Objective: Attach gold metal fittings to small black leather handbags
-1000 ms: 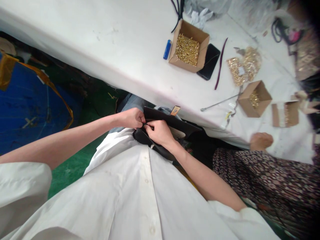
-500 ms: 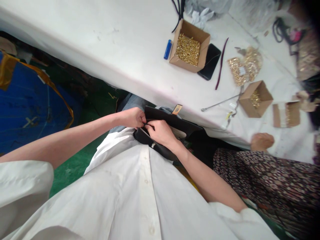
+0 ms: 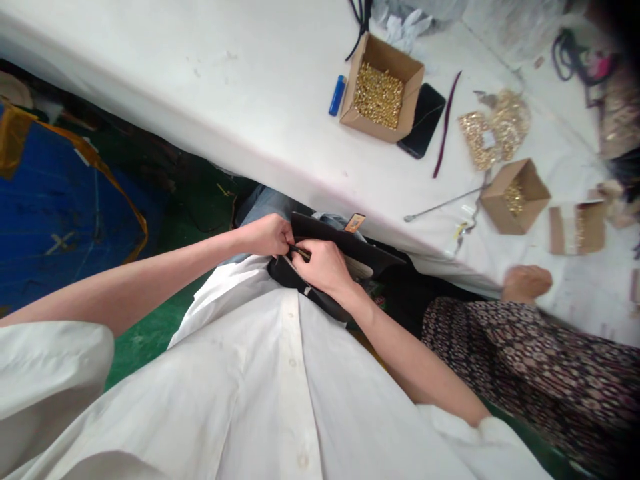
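In my lap, against the table's edge, lies a black bag [image 3: 381, 257] with a pale inside and a small orange-and-cream tag [image 3: 355, 223] on its far edge. My left hand [image 3: 271, 235] is closed at the bag's left end, pinching a thin black strip there. Beside it, my right hand [image 3: 324, 265] reaches over the bag's opening. Its thumb and forefinger are bent together on the same black strip, close to the left fingertips. The fingers partly cover what they grip, and the other right-hand fingers are hidden inside the bag.
On the white table [image 3: 240, 100] stand a cardboard box [image 3: 367, 127] of gold metal pieces, a blue lighter [image 3: 337, 95], a black phone [image 3: 425, 123] and a smaller box [image 3: 500, 200]. Another person's hand [image 3: 527, 283] rests at right. A blue bundle [image 3: 60, 213] sits left.
My right thumb and forefinger have shifted slightly, showing more of the black strip between them. My left hand keeps its pinch. The view has moved a little.
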The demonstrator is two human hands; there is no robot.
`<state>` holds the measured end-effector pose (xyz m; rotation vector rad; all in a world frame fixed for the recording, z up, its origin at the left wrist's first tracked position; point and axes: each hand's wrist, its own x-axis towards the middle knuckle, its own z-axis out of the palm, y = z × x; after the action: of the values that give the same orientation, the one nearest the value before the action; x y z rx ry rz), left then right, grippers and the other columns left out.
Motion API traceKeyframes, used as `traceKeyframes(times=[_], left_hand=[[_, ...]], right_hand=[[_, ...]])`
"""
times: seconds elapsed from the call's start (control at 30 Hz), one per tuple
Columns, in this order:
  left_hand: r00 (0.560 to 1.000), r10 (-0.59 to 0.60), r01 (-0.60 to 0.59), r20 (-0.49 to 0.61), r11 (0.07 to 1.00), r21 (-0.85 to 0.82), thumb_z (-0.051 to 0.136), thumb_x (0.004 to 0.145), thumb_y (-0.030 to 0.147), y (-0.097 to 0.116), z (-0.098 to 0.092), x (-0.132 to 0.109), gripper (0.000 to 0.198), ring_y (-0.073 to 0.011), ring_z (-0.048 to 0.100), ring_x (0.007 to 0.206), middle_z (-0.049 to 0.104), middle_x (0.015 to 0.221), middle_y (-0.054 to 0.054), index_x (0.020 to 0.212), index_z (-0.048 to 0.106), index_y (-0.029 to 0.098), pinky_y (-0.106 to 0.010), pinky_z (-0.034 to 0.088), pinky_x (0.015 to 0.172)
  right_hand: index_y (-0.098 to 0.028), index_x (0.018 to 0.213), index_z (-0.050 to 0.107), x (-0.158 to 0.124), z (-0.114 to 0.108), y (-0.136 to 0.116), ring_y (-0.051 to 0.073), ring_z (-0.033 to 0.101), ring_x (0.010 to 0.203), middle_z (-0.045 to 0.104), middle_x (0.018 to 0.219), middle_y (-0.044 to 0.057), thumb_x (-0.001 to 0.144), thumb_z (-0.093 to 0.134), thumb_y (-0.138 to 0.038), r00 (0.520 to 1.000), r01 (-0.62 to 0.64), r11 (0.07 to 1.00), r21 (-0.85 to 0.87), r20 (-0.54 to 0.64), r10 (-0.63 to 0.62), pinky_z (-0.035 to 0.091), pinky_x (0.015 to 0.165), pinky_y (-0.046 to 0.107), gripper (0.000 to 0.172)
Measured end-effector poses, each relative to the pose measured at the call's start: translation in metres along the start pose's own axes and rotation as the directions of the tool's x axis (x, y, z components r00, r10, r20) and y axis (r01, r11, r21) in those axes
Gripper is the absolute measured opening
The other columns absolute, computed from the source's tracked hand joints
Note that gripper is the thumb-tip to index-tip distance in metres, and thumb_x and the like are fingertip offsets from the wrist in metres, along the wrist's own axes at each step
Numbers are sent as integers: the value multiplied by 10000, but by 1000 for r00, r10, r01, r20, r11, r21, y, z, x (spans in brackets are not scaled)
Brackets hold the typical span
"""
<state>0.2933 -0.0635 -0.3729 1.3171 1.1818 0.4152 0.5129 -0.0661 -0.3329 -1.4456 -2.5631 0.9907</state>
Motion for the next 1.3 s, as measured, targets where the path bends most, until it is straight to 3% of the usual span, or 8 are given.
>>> traceKeyframes(times=[0.27, 0.47, 0.67, 0.83, 1.0, 1.3], left_hand=[[998, 1, -3, 57, 999, 44, 614, 693, 151, 4, -2, -4, 328, -204, 753, 632, 769, 672, 4, 901, 865, 191, -221, 526, 531], [999, 52, -48, -16, 982, 181, 655, 719, 147, 5, 0, -5, 288, -186, 714, 646, 761, 677, 7, 928, 849, 185, -246, 449, 553], [982, 141, -100, -129, 954, 283, 631, 759, 92, 5, 8, -11, 304, -195, 728, 748, 823, 848, -47, 979, 824, 172, -259, 452, 609], [974, 117, -38, -192, 927, 374, 649, 813, 136, 6, 15, -19, 291, -223, 745, 787, 833, 891, -37, 1017, 832, 235, -287, 441, 629], [958, 155, -53, -242, 923, 381, 672, 797, 116, 8, 12, -22, 462, -225, 745, 800, 823, 857, -16, 1211, 821, 255, -287, 430, 636], [969, 170, -108, -180, 945, 309, 700, 714, 143, 1, 6, -9, 258, -195, 630, 639, 771, 731, -65, 924, 849, 143, -304, 395, 569]], right_hand=[[-215, 944, 872, 2, 2, 2, 269, 770, 856, 855, 932, 76, 940, 744, -268, 999, -32, 992, 118, 1, 32, 495, 746, 308, 139], [-186, 893, 839, 1, 6, 5, 227, 746, 819, 832, 885, 61, 947, 705, -249, 1000, 5, 990, 139, -23, -2, 461, 716, 290, 158], [-186, 927, 847, 4, 7, 11, 225, 755, 848, 840, 937, 60, 938, 680, -224, 999, 41, 982, 185, -34, -35, 476, 746, 290, 172], [-197, 945, 849, 5, 9, 13, 238, 763, 891, 846, 983, 66, 950, 665, -205, 999, 52, 983, 175, -22, -49, 501, 798, 293, 185], [-208, 944, 823, 7, 11, 12, 245, 762, 925, 838, 1002, 71, 947, 678, -210, 995, 95, 990, 103, -34, -92, 499, 817, 294, 145], [-214, 894, 770, 6, 13, 12, 237, 733, 888, 809, 956, 77, 956, 648, -190, 990, 143, 990, -5, -19, -143, 468, 818, 311, 139]])
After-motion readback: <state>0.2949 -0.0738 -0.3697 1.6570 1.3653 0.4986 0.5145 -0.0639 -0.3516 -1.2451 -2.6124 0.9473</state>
